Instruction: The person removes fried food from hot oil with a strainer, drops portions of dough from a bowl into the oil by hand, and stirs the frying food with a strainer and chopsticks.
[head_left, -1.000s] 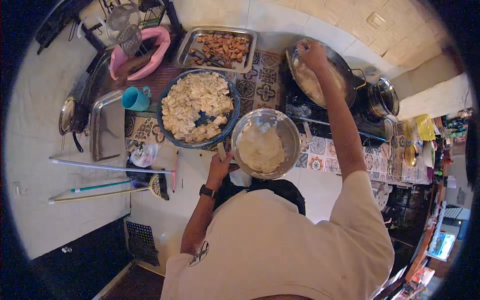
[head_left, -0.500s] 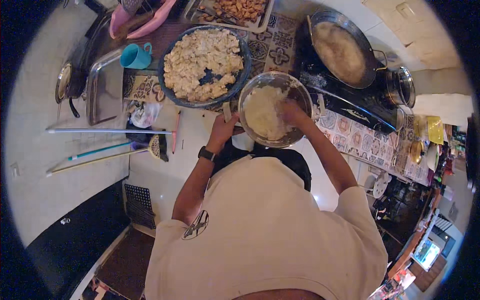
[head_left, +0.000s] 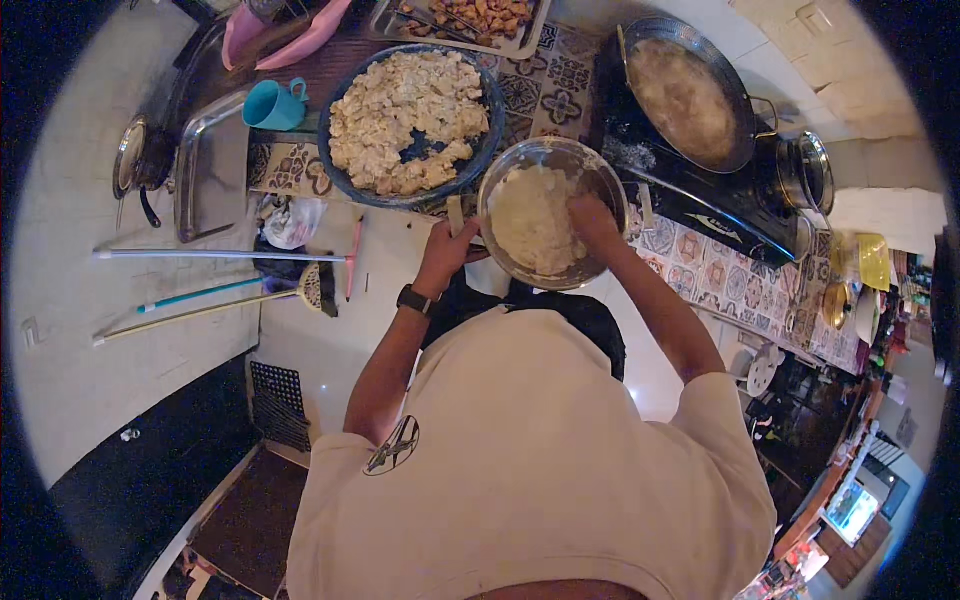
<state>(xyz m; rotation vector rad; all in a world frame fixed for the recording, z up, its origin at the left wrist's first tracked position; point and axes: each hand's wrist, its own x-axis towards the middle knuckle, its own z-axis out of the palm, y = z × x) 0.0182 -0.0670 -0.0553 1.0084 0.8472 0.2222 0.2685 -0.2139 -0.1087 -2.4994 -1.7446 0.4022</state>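
A round metal pan [head_left: 612,172] with two side handles sits in front of me, holding a pale, floury mass [head_left: 535,220]. My left hand [head_left: 447,255] is closed around the pan's left handle. Inside the pan, at its right side, my right hand [head_left: 597,228] reaches into the pale mass; its fingers are hidden and blurred. Just beyond, to the left, a wide dark blue basin [head_left: 328,150] is heaped with coated pieces of food [head_left: 405,115], with a bare gap near its middle.
A wok of bubbling oil [head_left: 685,100] stands on the black stove [head_left: 700,215] at the right. Farther back lies a tray of browned pieces [head_left: 490,18]. To the left are a teal mug [head_left: 273,107], an empty metal tray [head_left: 212,170] and brooms [head_left: 220,255].
My right hand has shifted slightly within the pan, among the pale mass. My left hand keeps its hold on the handle. The whole view has shifted a little.
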